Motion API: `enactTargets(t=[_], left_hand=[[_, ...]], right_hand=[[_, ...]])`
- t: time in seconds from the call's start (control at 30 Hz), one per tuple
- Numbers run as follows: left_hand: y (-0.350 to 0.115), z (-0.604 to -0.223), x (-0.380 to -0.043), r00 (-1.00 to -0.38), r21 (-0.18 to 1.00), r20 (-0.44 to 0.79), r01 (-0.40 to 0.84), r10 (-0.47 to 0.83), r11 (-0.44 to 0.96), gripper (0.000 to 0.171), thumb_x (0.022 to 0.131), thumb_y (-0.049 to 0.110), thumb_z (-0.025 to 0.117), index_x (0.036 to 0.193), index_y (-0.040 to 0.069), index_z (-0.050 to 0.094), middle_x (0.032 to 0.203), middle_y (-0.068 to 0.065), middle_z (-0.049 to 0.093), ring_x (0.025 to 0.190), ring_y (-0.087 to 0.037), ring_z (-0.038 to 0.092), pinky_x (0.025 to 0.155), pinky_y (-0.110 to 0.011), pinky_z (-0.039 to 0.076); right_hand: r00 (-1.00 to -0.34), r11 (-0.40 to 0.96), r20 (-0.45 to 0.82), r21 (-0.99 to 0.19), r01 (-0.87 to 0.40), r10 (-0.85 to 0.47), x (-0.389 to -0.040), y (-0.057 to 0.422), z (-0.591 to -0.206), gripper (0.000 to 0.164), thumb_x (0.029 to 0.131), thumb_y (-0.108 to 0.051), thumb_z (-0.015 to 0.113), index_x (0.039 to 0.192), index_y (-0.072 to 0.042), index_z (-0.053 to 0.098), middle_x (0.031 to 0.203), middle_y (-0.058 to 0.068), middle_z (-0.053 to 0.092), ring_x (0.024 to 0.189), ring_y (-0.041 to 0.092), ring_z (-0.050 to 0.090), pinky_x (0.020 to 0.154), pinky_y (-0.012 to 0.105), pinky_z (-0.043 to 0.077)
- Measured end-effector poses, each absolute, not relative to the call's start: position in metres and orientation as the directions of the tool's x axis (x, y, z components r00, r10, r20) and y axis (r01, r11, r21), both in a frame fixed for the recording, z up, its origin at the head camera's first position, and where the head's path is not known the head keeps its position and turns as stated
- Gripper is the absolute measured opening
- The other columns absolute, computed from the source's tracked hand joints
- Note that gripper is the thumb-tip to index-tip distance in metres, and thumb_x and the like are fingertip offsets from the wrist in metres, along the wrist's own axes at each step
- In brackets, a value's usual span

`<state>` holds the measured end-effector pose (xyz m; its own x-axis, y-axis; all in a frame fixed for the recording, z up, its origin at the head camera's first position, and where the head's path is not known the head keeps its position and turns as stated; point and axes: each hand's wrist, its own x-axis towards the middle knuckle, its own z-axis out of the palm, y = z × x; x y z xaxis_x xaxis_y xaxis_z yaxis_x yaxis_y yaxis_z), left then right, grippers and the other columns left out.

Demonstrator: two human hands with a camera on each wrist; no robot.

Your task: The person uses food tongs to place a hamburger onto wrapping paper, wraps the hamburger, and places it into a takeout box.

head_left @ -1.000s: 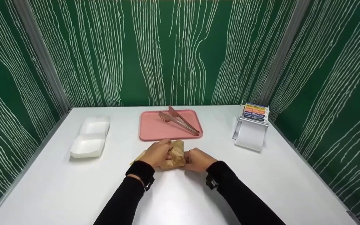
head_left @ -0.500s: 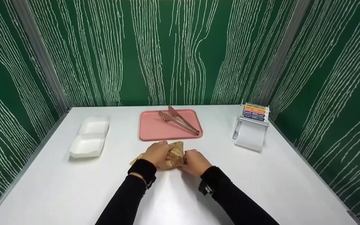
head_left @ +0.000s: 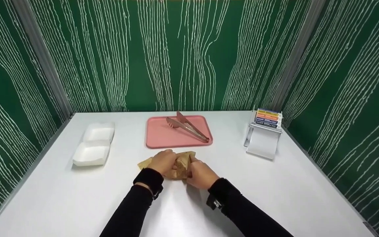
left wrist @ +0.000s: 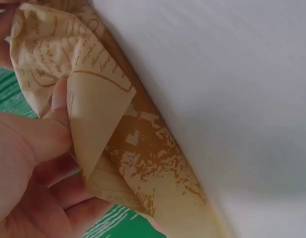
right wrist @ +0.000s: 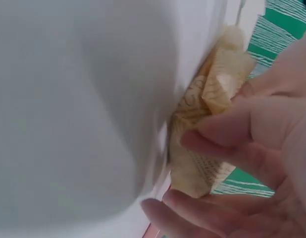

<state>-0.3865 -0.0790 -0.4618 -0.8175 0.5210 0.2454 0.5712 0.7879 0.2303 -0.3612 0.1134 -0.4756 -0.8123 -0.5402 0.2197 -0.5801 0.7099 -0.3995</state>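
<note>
On the worktop point(head_left: 77, 197), the paper point(head_left: 183, 161) lies crosswise, passing beneath left hand point(head_left: 163, 162) toward right hand point(head_left: 203, 174); both pinch it.

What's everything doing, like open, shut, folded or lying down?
Brown printed paper wrapping, crumpled and partly folded
Left grip, holding the wrapping
Right grip, pinching the wrapping
White two-part box, lying open
Pink rectangular tray, flat on the white table
Metal tongs, lying on the tray, jaws apart
White paper sheet, sticking out of the silver metal holder
</note>
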Motion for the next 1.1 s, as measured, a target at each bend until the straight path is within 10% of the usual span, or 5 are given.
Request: enactTargets(t=[0.23,0.47,0.73,1.1], left_hand=[[-0.080,-0.458,-0.388,-0.846,0.216,0.203,0.530,0.493,0.820,0.016,0.079,0.003,0.079,0.078,0.006,0.064,0.089,-0.018,0.068,0.082,-0.036,0.069,0.076,-0.049,0.060],[-0.075,-0.462,-0.387,-0.856,0.207,0.197,0.513,0.478,0.833,0.019,0.079,0.013,0.084,0.088,0.007,0.069,0.098,-0.024,0.071,0.085,-0.039,0.071,0.077,-0.051,0.060],[-0.077,-0.456,-0.387,-0.876,0.224,0.165,0.480,0.452,0.848,0.018,0.085,0.015,0.083,0.095,0.006,0.071,0.127,-0.037,0.064,0.098,-0.044,0.071,0.086,-0.052,0.060],[-0.079,-0.455,-0.390,-0.889,0.273,0.132,0.458,0.438,0.846,0.026,0.084,0.023,0.087,0.090,0.002,0.073,0.112,-0.027,0.069,0.092,-0.041,0.071,0.086,-0.052,0.059]], right_hand=[[-0.816,0.660,0.171,-0.509,-0.552,-0.552,-0.377,0.132,-0.471,0.008,0.078,0.008,0.074,0.078,0.000,0.075,0.125,0.030,0.069,0.125,0.043,0.063,0.105,0.050,0.053],[-0.905,0.630,0.231,-0.655,-0.416,-0.358,-0.391,0.145,-0.488,0.020,0.096,-0.002,0.072,0.112,0.008,0.076,0.111,0.021,0.076,0.095,0.031,0.076,0.082,0.040,0.062],[-0.850,0.548,0.232,-0.679,-0.489,-0.472,-0.384,0.141,-0.487,0.022,0.101,-0.001,0.063,0.118,0.006,0.076,0.126,0.028,0.069,0.116,0.039,0.069,0.100,0.047,0.056],[-0.878,0.559,0.197,-0.705,-0.436,-0.437,-0.387,0.140,-0.483,0.034,0.095,0.012,0.055,0.126,0.010,0.070,0.136,0.030,0.063,0.123,0.045,0.064,0.105,0.053,0.051]])
